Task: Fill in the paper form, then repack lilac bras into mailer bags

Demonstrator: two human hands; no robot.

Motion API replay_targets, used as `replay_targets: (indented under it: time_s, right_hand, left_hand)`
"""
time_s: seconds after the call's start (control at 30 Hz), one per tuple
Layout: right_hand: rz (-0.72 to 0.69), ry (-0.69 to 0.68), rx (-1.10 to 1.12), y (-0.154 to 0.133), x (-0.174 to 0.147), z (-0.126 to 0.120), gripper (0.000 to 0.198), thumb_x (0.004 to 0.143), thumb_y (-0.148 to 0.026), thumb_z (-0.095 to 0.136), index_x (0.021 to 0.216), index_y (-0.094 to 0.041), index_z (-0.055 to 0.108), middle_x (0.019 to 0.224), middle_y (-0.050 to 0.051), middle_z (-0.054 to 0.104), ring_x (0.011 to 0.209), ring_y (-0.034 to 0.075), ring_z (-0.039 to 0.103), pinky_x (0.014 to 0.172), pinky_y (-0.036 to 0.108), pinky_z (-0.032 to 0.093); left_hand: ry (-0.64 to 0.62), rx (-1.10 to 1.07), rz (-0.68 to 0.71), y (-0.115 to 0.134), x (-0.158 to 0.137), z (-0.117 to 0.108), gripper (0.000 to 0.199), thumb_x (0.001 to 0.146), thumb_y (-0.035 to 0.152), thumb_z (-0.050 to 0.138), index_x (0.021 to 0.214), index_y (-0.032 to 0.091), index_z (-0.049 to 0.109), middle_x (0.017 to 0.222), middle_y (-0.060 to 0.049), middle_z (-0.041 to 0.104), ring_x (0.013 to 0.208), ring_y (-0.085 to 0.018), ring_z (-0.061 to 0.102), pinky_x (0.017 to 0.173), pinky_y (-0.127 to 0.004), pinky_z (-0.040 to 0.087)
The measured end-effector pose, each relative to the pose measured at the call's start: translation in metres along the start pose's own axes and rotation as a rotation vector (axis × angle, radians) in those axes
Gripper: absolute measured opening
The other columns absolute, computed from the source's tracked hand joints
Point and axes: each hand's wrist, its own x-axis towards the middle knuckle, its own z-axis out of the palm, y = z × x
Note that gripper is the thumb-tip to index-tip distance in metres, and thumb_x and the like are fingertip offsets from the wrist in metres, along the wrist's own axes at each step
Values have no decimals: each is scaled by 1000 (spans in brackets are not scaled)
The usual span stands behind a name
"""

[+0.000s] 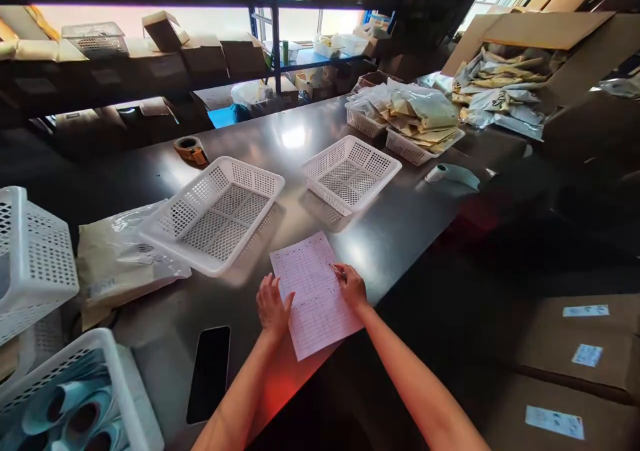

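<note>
A sheet of paper (pixel 315 311) printed with a ruled table lies at the near edge of the metal table (pixel 320 241). My left hand (pixel 274 304) rests on the sheet's left edge, fingers spread and holding nothing. On the right side of the sheet, my right hand (pixel 352 286) is closed around a thin pen (pixel 336 268), its tip over the printed rows. Beyond the sheet stand two white perforated baskets, a left one (pixel 220 218) and a right one (pixel 353 174), both with bare mesh floors. A dark phone (pixel 209 374) lies left of my left forearm.
Rolls fill a white basket (pixel 83 398) at lower left, near a plastic-wrapped package (pixel 125 258). A tape roll (pixel 191 150) sits farther back. Bagged packets heap over baskets (pixel 415 146) at the far right. Cardboard boxes (pixel 575 344) stand below the table's right side.
</note>
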Motion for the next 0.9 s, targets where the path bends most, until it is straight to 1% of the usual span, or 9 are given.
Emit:
replay_targets:
  time_s: [0.1, 0.2, 0.3, 0.43, 0.53, 0.63, 0.73, 0.8, 0.9]
  right_hand:
    - [-28, -66, -73, 12, 34, 11, 23, 91, -23, 49, 106, -22, 66, 104, 7, 68, 96, 21, 64, 85, 36, 53]
    - [-35, -76, -139, 21, 52, 14, 25, 89, -24, 53, 109, -21, 69, 114, 12, 63, 103, 25, 59, 85, 39, 52]
    - [-57, -81, -142, 26, 58, 14, 26, 87, -27, 57, 109, -23, 70, 114, 12, 62, 104, 27, 57, 84, 39, 51]
    - [-54, -51, -32, 31, 63, 10, 27, 83, -36, 61, 105, -23, 68, 104, 9, 63, 91, 23, 61, 75, 34, 52]
    - [-12, 25, 109, 31, 74, 5, 28, 81, -45, 62, 95, -21, 60, 79, 2, 59, 67, 17, 56, 65, 30, 49]
    - [35, 76, 259, 24, 93, -1, 32, 84, -51, 60, 78, -23, 46, 60, -6, 43, 52, 12, 42, 53, 25, 40]
    - [42, 13, 410, 12, 120, -4, 45, 92, -59, 44, 66, -24, 35, 55, -6, 37, 47, 11, 37, 48, 25, 36]
    - [20, -49, 488, 4, 138, -2, 51, 94, -64, 34, 63, -24, 35, 58, -2, 44, 51, 12, 44, 50, 26, 39]
    - [-18, -179, 628, -5, 159, 12, 58, 92, -70, 29, 66, -22, 47, 69, 2, 56, 61, 14, 53, 56, 28, 43]
  left_hand:
    - [-76, 46, 212, 6, 14, 25, 47, 89, 33, 57, 133, 16, 55, 152, -17, 40, 144, -31, 29, 114, -47, 27]
    - [-141, 83, 338, 6, 19, 41, 48, 88, 31, 57, 135, 23, 56, 153, -11, 39, 145, -30, 30, 117, -51, 21]
    - [-144, 115, 356, 2, 18, 47, 49, 89, 31, 53, 138, 22, 54, 154, -13, 36, 145, -32, 29, 116, -55, 20]
    - [-93, 199, 395, 0, 15, 46, 48, 92, 33, 49, 139, 24, 53, 155, -10, 34, 145, -31, 29, 115, -52, 24]
    - [-38, 297, 431, 4, 13, 42, 47, 92, 33, 49, 139, 26, 53, 154, -8, 36, 144, -30, 32, 113, -52, 28]
    - [-40, 327, 404, 11, 14, 41, 47, 92, 35, 51, 138, 29, 53, 154, -6, 37, 143, -29, 34, 111, -53, 29]
    - [-40, 323, 314, 22, 20, 42, 46, 92, 37, 51, 138, 30, 53, 154, -5, 37, 142, -29, 35, 110, -56, 29]
    - [-37, 313, 240, 31, 28, 44, 45, 93, 37, 51, 137, 30, 53, 154, -6, 36, 143, -30, 33, 110, -59, 28]
    - [-43, 283, 164, 43, 44, 48, 44, 93, 36, 52, 137, 31, 52, 155, -5, 36, 144, -30, 32, 110, -63, 26]
